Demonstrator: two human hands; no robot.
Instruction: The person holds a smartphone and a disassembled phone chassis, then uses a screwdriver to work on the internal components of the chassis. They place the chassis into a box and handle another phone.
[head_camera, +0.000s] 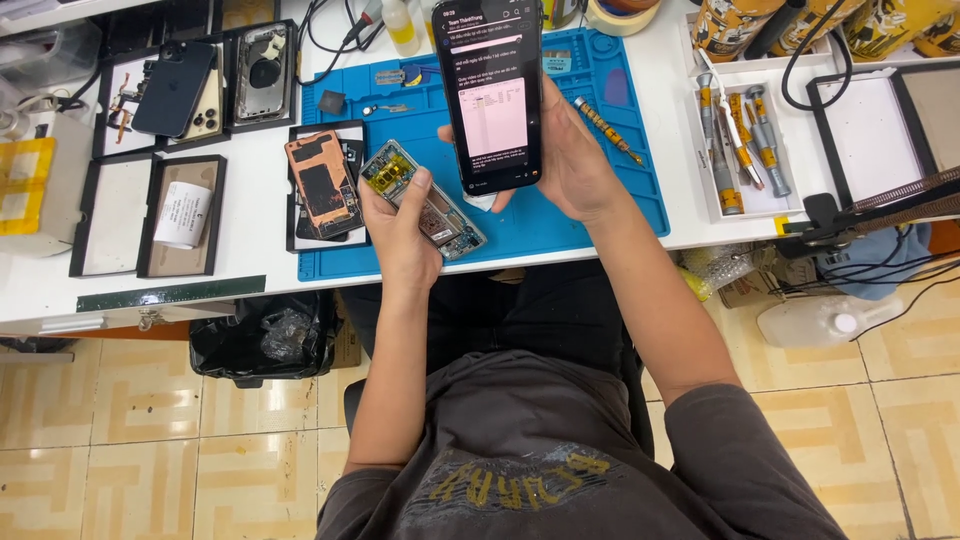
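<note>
Here we see two phones: our right hand (575, 165) grips one black phone (492, 95), screen lit; our left hand (400, 225) grips one opened phone (425, 200), parts showing.

A blue rubber work mat (600, 215) covers the middle of the white table (255, 255). On the mat lie a yellow-and-black striped screwdriver (607, 130) and a small black square block (332, 102). At its left edge an orange-backed phone panel (321, 183) rests in a black tray. Farther left, shallow black trays hold a dark blue phone back (173, 88), an opened phone frame (262, 72) and a folded white paper slip (182, 213). To the right, a white tray (708, 175) carries several yellow-banded drivers. A black plastic bag (262, 338) sits under the table, and a translucent jug (815, 318) lies on the tiled floor (150, 430).
</note>
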